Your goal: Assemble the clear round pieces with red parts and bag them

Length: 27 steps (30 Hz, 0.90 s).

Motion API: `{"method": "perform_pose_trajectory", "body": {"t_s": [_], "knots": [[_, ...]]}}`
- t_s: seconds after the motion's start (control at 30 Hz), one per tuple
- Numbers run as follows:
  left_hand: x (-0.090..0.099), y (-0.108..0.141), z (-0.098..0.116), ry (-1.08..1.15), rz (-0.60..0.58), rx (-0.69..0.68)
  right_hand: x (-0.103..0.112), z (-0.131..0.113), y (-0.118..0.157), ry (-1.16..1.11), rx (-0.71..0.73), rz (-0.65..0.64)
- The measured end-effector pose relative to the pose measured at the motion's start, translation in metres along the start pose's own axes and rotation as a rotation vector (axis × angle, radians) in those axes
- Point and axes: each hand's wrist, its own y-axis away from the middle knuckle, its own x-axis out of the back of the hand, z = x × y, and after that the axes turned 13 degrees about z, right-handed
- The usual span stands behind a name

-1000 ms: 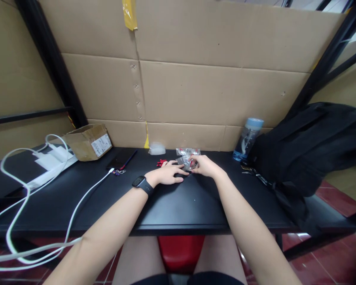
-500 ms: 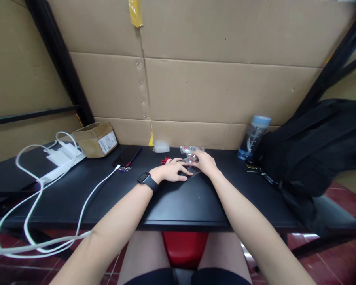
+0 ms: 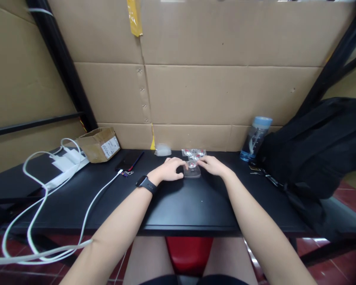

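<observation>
A small clear plastic piece lies flat on the black table. On its upper part is a round clear disc with a red mark. My left hand, with a dark watch on its wrist, rests at the left side, thumb apart from the fingers and fingertips by the disc's edge. From the right, my right hand reaches in with fingers stretched out, fingertips beside the disc. Just behind lies a clear strip of packets with red bits inside.
A translucent packet lies by the cardboard wall. At left are an open carton, a phone, a keyring charm, a power strip and looping white cables. A water bottle and black backpack stand right.
My hands have moved apart, the right one away from the clear piece's middle, so the disc shows more. The red object beside my left hand is now out of sight. The view shifted slightly.
</observation>
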Motion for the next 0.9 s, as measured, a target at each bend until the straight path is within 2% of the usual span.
{"method": "perform_pose_trajectory", "body": {"t_s": [0.07,0.17,0.23,0.37,0.6,0.8,0.9], "knots": [[-0.005,0.0,-0.001,-0.049,0.069,0.008,0.001,0.002,0.0,0.0,0.032,0.006],[-0.012,-0.001,0.0,-0.108,0.105,0.024,-0.003,0.001,0.0,0.027,0.038,-0.015],[-0.016,-0.002,0.002,-0.123,0.131,0.04,-0.007,-0.001,-0.001,0.033,0.022,0.019],[-0.02,-0.003,0.004,-0.102,0.17,0.086,-0.01,-0.002,-0.003,0.047,0.021,0.079],[-0.026,-0.007,0.0,-0.039,0.25,0.178,-0.003,0.007,-0.006,0.042,-0.06,0.126],[-0.027,-0.011,0.004,-0.025,0.249,0.339,-0.011,0.002,-0.007,0.137,-0.161,0.074],[-0.028,-0.01,0.007,-0.096,0.255,0.363,-0.016,-0.006,-0.005,0.275,-0.162,0.11]]}}
